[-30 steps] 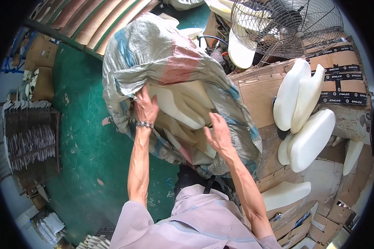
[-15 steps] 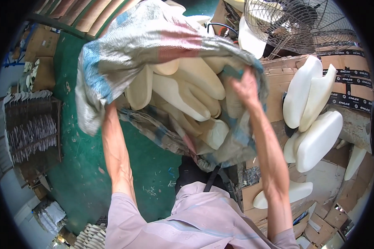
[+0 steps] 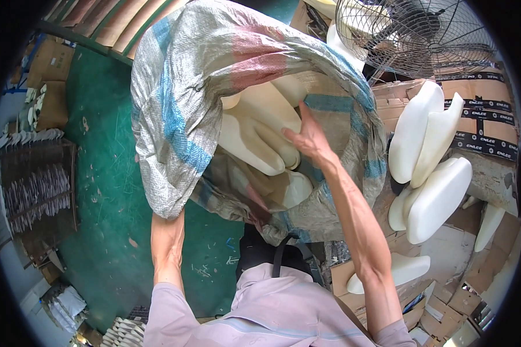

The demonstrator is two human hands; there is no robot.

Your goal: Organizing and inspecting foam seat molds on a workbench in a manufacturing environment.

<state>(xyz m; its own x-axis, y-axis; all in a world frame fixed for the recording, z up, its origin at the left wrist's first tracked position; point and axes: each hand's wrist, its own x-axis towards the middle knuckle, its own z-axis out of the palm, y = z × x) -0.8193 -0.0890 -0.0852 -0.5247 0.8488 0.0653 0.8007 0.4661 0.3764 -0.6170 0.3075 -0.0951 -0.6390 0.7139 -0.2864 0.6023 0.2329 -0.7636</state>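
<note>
In the head view, the right hand (image 3: 309,139) is reaching into the mouth of the woven sack (image 3: 214,75), fingers spread flat and half open against the inner cloth, right beside the cream foam pieces (image 3: 260,136); it is touching them rather than closing on any. The left hand is hiding under the drooping sack edge, only the forearm showing, so I cannot tell its grip, though it seems to be propping the cloth up. The sack is hanging above the green floor (image 3: 104,191), mouth gaping toward the person. The pieces look light, soft and springy, not fragile; taking one round its narrow middle looks easiest. They are lying long axis slanting from upper left down to lower right, rounded ends pointing down toward the opening.
</note>
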